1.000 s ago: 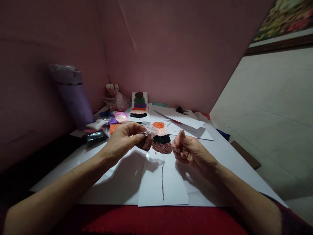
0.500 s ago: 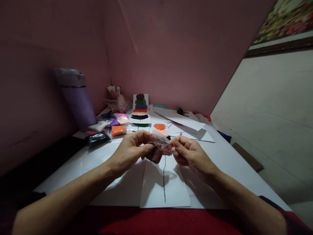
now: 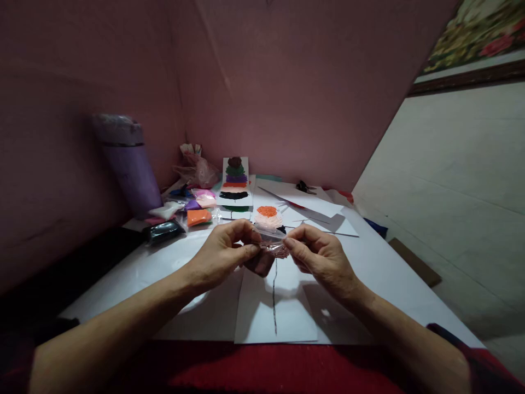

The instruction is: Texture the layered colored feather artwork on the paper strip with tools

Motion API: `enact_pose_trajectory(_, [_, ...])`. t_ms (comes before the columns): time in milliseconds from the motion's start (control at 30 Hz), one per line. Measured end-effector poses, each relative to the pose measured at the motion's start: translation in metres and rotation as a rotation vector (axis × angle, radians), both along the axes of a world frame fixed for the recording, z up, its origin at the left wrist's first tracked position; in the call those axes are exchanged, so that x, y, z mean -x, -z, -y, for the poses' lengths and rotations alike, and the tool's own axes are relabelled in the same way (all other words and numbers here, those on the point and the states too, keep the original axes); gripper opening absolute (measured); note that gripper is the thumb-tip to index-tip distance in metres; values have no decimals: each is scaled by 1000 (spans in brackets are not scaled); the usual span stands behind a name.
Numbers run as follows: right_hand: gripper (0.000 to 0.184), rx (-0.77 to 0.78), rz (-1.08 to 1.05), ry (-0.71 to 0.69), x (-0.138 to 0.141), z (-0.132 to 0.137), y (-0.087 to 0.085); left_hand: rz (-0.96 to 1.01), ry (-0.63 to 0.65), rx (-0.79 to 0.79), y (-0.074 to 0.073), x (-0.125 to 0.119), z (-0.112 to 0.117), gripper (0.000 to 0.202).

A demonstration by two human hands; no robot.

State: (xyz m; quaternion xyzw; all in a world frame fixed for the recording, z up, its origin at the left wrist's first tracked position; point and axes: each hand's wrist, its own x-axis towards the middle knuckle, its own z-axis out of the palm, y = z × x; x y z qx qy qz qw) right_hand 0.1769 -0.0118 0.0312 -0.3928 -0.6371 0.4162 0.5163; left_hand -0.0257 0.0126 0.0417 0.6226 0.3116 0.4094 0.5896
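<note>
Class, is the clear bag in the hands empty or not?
Not empty: a brown lump shows low in the clear bag, which the left hand and right hand pinch.

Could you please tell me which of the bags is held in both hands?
The brown bag: the left hand and the right hand both pinch its clear plastic, while others, like the orange bag and black bag, lie untouched.

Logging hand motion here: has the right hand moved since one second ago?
Yes: against the orange patch, the right hand has come slightly lower in view, its thumb shifting left to the clear bag in the left hand.
</note>
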Motion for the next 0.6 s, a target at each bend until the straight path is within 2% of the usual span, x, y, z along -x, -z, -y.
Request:
enact_pose_trajectory(133, [19, -132, 95, 22, 1, 4, 0, 32, 45, 19, -3, 1, 2, 27])
enact_pose_trajectory(300, [13, -178, 153, -17, 4, 9, -1, 0, 15, -47, -3, 0, 4, 20])
enact_pose_trajectory(433, [15, -288, 207, -16, 3, 10, 0, -77, -54, -179, 0, 1, 5, 15])
enact_pose_trajectory(600, [18, -425, 379, -115, 1, 13, 1, -144, -82, -283, 1, 1, 7, 11])
